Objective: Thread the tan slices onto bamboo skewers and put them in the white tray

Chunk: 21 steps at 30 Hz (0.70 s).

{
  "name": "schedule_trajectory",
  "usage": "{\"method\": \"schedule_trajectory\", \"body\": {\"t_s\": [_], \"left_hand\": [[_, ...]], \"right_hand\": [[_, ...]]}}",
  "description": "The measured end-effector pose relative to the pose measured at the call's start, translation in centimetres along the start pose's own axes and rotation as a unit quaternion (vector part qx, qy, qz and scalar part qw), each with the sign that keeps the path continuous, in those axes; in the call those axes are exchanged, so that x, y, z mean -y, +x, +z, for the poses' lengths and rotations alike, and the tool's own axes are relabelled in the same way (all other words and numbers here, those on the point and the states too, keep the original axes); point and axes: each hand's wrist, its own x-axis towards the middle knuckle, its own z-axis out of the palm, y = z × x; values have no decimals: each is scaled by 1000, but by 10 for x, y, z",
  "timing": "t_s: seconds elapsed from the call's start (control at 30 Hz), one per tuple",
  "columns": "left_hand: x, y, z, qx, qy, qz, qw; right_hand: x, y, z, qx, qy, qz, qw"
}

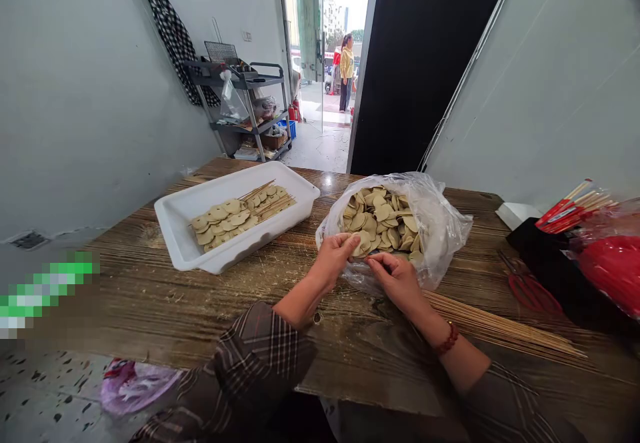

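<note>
My left hand [336,256] pinches a thin beige slice [362,243] at the near edge of a clear plastic bag [440,229]. Many similar slices [383,213] fill the open bag. Close by on the right, my right hand [395,276] has its thumb and fingers pressed together beside the slice; what they grip is too small to make out. A white tray [193,257] stands to the left, holding rows of slices threaded on thin sticks [275,208]. Loose bamboo sticks [505,326] lie in a bundle under and right of my right forearm.
On the wooden table [280,283], red-handled scissors [533,289] lie at the right, beside a black box [555,263] with red-wrapped sticks and a red bag [615,269]. A grey cart [240,83] stands beyond the table. A person [347,69] is outside the doorway.
</note>
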Motion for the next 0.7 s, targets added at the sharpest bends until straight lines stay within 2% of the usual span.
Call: {"method": "schedule_trajectory", "body": {"t_s": [0.13,0.27,0.4,0.5,0.6,0.7], "left_hand": [[4,-3,8,3,52,9,999],[2,-5,11,22,64,11,998],[1,-1,4,47,73,48,995],[4,6,-4,16,142,89,986],[9,11,-11,-2,306,143,941],[10,10,-14,29,478,175,861]], "right_hand": [[-4,2,1,1,29,45,999],[-3,2,0,0,44,53,998],[-1,3,-6,-18,30,44,998],[-3,5,-15,-49,36,48,997],[-6,8,-23,-82,57,68,993],[-7,9,-25,-91,75,81,990]]}}
